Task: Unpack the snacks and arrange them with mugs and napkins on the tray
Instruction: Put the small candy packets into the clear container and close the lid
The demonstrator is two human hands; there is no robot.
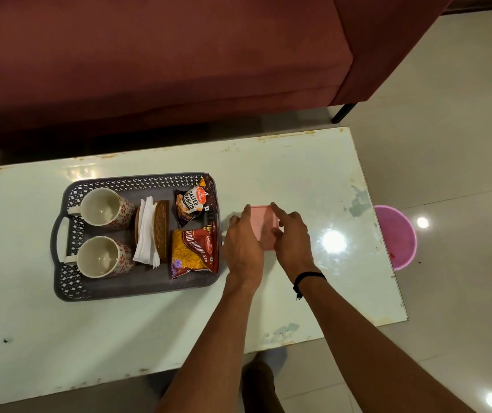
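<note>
A grey perforated tray (137,289) lies on the table. In it stand two white mugs with red flowers, one at the back left (103,207) and one at the front left (101,257). White napkins (146,234) lean in a brown holder (161,231) at its middle. A salted peanuts packet (190,205) and a red aloo bhujia packet (194,248) lie at its right. Just right of the tray, my left hand (243,242) and my right hand (291,234) both hold a small pink square container (261,219) low over the table.
The pale glass-topped table (313,174) ends at the right. A pink bucket (396,234) stands on the tiled floor beyond that edge. A dark red sofa (149,70) runs along the far side of the table.
</note>
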